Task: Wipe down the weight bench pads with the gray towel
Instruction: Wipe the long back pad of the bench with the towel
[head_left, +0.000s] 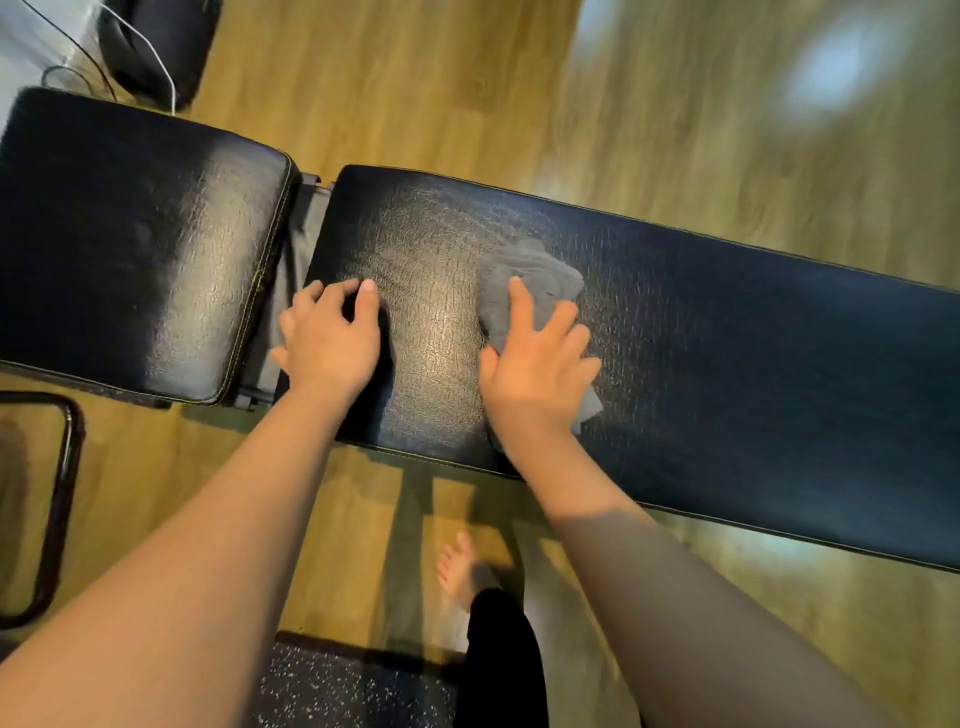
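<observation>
Towel: we count one gray towel (524, 291), frame centre, on the long pad (727, 338).
Pads: two; short pad (130, 244) at left.
Right hand (537, 371): fingers spread, pressing our towel.
Left hand (330, 338): fingers curled, fingertips resting on the long pad, holding nothing.

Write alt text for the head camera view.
A person's right hand presses a gray towel onto the long black bench pad; the left hand rests on that pad's end, near the shorter seat pad.

Wood-plank floor (415, 67) with light glare at top right; speckled black rubber mat (343, 686) below; black metal tube frame (62, 499) at left.
</observation>
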